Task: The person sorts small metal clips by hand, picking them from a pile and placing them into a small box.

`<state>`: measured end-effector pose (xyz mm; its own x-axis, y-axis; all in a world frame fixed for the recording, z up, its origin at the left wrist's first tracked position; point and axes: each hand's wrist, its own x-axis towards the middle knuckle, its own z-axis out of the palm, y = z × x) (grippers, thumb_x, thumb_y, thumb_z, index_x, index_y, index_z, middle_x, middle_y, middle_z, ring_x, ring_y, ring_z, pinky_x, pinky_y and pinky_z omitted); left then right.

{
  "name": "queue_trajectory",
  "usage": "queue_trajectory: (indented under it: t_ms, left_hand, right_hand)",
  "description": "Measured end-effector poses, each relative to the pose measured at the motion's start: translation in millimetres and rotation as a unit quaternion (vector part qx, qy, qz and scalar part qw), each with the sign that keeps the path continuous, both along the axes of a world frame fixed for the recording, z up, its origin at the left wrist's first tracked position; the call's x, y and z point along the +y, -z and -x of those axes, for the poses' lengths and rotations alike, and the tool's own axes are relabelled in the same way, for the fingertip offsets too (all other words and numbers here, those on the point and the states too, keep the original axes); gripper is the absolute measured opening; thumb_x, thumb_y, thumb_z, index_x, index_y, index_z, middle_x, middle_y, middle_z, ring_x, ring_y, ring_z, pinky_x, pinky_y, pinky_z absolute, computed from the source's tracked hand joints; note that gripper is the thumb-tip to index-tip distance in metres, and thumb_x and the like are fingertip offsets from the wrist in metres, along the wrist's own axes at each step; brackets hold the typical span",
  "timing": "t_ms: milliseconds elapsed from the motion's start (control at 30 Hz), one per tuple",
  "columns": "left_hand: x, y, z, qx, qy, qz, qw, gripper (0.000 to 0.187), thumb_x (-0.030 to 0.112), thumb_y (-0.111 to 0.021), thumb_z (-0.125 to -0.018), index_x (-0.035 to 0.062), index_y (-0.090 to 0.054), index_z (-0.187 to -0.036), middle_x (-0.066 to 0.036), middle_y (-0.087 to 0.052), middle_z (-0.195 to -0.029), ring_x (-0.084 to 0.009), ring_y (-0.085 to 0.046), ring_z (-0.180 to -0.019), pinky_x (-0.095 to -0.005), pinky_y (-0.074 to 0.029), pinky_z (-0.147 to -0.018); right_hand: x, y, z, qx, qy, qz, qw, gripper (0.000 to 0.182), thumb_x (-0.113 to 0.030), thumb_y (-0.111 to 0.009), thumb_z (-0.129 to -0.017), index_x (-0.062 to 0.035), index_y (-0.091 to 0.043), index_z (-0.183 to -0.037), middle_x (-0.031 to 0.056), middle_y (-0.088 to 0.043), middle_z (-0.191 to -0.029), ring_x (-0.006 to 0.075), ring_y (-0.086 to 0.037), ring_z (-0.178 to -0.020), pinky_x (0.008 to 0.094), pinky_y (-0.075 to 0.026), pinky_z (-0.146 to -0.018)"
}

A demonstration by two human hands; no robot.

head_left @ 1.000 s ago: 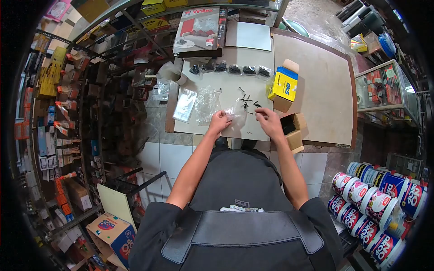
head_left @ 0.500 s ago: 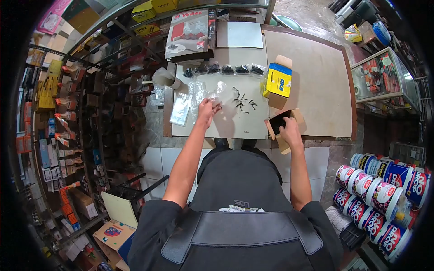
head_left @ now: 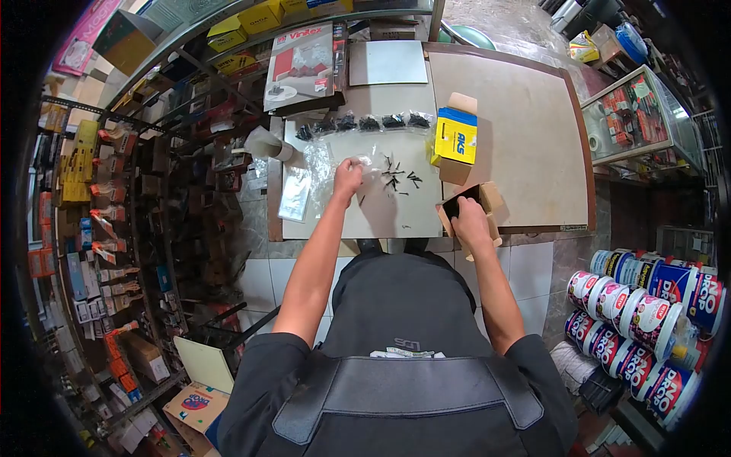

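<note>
My left hand [head_left: 349, 180] is closed on a clear plastic bag [head_left: 369, 169] over the table. Loose black screws [head_left: 392, 180] lie just right of the bag. My right hand [head_left: 470, 221] reaches into an open brown cardboard box [head_left: 490, 199] at the table's front edge; its fingertips are hidden inside. Behind that box a yellow and blue box [head_left: 457, 141] stands with its flaps open. Several filled clear bags [head_left: 369, 123] form a row across the table. Flat empty plastic bags [head_left: 295, 196] lie to the left of my left hand.
The table [head_left: 518, 137] has a Vinilex box [head_left: 304, 68], a white panel [head_left: 388, 62] and a plastic cup [head_left: 282, 150] on it. Shelves [head_left: 137, 228] stand at the left, a glass case [head_left: 632, 114] and paint cans [head_left: 647, 320] at the right.
The camera view has shifted slightly, so the table sits further left. My left hand has lifted a little with the bag. My right hand is still in the brown box.
</note>
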<state>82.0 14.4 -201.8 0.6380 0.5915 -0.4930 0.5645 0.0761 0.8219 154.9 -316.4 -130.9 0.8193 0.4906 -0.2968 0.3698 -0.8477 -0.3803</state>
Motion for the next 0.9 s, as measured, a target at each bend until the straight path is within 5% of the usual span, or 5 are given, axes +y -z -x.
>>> queue_trajectory:
  t_ms: [167,300,700,833,900]
  left_hand:
    - [-20.0,27.0,-4.8,-0.03,0.039,-0.05,0.998,0.022,0.018,-0.058,-0.097,0.0045,-0.066,-0.113,-0.004,-0.068,-0.104,-0.0134,-0.063,-0.09,-0.0307,-0.056,-0.075]
    - [-36.4,10.0,-1.9,-0.052,0.017,0.042,0.998,0.018,0.016,-0.058,-0.098,0.0053,-0.066,-0.11,-0.002,-0.067,-0.101,-0.012,-0.062,-0.09,-0.0315,-0.056,-0.074]
    - [-63.7,-18.7,44.4,-0.006,-0.221,0.23,0.948,0.013,0.017,-0.055,-0.099,0.007,-0.062,-0.104,-0.004,-0.065,-0.094,-0.0132,-0.063,-0.08,-0.0269,-0.054,-0.066]
    - [-60.0,-0.7,31.2,-0.047,-0.148,0.183,0.971,0.015,0.019,-0.056,-0.099,0.0063,-0.062,-0.105,-0.004,-0.066,-0.097,-0.0134,-0.064,-0.081,-0.0275,-0.054,-0.067]
    - [-57.0,2.4,21.4,-0.035,-0.069,0.201,0.977,0.022,0.014,-0.047,-0.103,0.006,-0.057,-0.12,-0.007,-0.065,-0.113,-0.0203,-0.068,-0.097,-0.0323,-0.056,-0.078]
  right_hand:
    - [0.6,1.3,-2.1,0.027,-0.002,-0.023,0.999,0.026,-0.003,-0.065,-0.079,-0.0002,-0.061,-0.105,0.0228,-0.062,-0.107,0.0428,-0.062,-0.104,0.0496,-0.052,-0.092]
    - [-3.9,7.4,-3.7,0.03,-0.01,-0.087,0.996,0.024,-0.003,-0.066,-0.075,0.0011,-0.062,-0.098,0.0226,-0.061,-0.099,0.0422,-0.062,-0.096,0.0489,-0.051,-0.086]
    - [-3.4,8.5,-8.3,0.029,-0.012,-0.061,0.998,0.026,-0.004,-0.071,-0.073,0.0024,-0.064,-0.098,0.0231,-0.063,-0.101,0.0424,-0.062,-0.097,0.0475,-0.052,-0.087]
    - [-2.8,12.6,-15.1,0.043,-0.027,-0.041,0.998,0.027,-0.004,-0.07,-0.073,0.0035,-0.064,-0.098,0.0234,-0.064,-0.101,0.0423,-0.062,-0.098,0.0475,-0.052,-0.087]
    - [-4.3,12.3,-16.2,0.046,-0.023,-0.055,0.997,0.023,-0.004,-0.068,-0.073,0.0026,-0.065,-0.095,0.0231,-0.064,-0.096,0.0417,-0.062,-0.097,0.0478,-0.052,-0.087]
